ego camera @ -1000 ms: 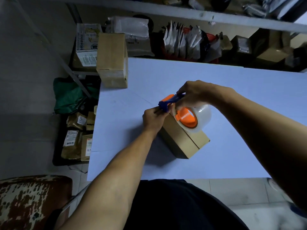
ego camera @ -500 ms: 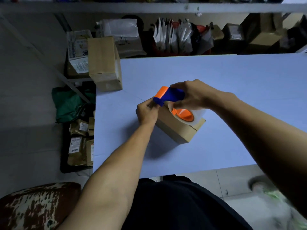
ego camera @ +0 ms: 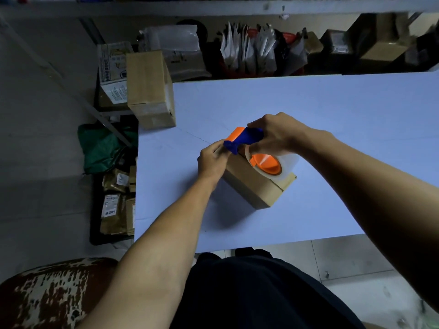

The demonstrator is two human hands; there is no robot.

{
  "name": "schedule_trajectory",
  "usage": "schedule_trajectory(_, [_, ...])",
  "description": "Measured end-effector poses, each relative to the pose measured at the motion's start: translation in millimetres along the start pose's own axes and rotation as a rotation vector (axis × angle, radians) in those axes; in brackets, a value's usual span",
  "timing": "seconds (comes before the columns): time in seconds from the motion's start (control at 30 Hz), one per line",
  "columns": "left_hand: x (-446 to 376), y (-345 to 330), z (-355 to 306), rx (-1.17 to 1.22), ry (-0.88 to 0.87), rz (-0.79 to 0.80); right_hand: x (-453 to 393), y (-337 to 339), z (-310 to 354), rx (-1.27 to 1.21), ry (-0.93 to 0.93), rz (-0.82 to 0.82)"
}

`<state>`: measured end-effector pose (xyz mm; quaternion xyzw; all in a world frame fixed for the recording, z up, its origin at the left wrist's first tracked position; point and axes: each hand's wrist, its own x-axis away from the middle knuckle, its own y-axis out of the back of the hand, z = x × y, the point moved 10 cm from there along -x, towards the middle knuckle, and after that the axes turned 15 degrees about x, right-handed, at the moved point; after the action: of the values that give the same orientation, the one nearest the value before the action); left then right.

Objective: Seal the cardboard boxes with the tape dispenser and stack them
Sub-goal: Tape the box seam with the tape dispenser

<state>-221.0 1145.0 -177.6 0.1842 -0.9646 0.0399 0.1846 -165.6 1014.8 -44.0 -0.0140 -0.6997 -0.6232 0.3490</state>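
A small cardboard box (ego camera: pixel 251 188) lies at an angle in the middle of the white table (ego camera: pixel 332 119). On its top sits a blue and orange tape dispenser (ego camera: pixel 247 141) with a clear tape roll (ego camera: pixel 285 165). My right hand (ego camera: pixel 275 134) grips the dispenser's blue handle from above. My left hand (ego camera: pixel 211 162) is curled at the box's far left corner, right under the dispenser's front end; what its fingertips pinch is hidden. A second, taller cardboard box (ego camera: pixel 149 89) stands upright at the table's far left corner.
Left of the table, on the floor, are a green bag (ego camera: pixel 104 148) and several brown parcels (ego camera: pixel 116 210). Shelves behind hold boxes and white pouches (ego camera: pixel 249 51). A worn brown stool (ego camera: pixel 52 295) is at the lower left.
The dispenser has tilted lower against the box's top, and both hands stay at the box's far left corner. The view has shifted slightly.
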Motion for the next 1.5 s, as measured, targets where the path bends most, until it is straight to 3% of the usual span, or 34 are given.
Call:
schedule_trajectory(0.5, [-3.1,5.3,5.4,0.013,-0.065,-0.104,39.6,-10.4,-24.7,-0.045,-0.039,0.019])
schedule_trajectory(0.63, [-3.0,3.5,-3.2,-0.001,-0.115,-0.057,36.1,-16.6,-24.1,-0.074,-0.044,-0.012])
schedule_trajectory(0.8, [0.8,-6.5,-32.9,-0.161,-0.349,0.031,33.7,-20.2,-29.7,-0.087,-0.055,-0.02])
schedule_trajectory(1.13, [-6.0,-9.0,-26.2,-0.199,-0.285,0.18,30.0,-20.6,-30.0,-0.099,-0.053,-0.015])
schedule_trajectory(1.3, [-6.2,-10.8,-28.7,-0.21,-0.31,0.181,31.2,-18.9,-28.9,-0.1,-0.039,-0.016])
schedule_trajectory(1.5, [-1.0,-12.3,-40.1,-0.352,-0.507,0.17,33.2,-15.5,-26.7,-0.101,-0.028,-0.01])
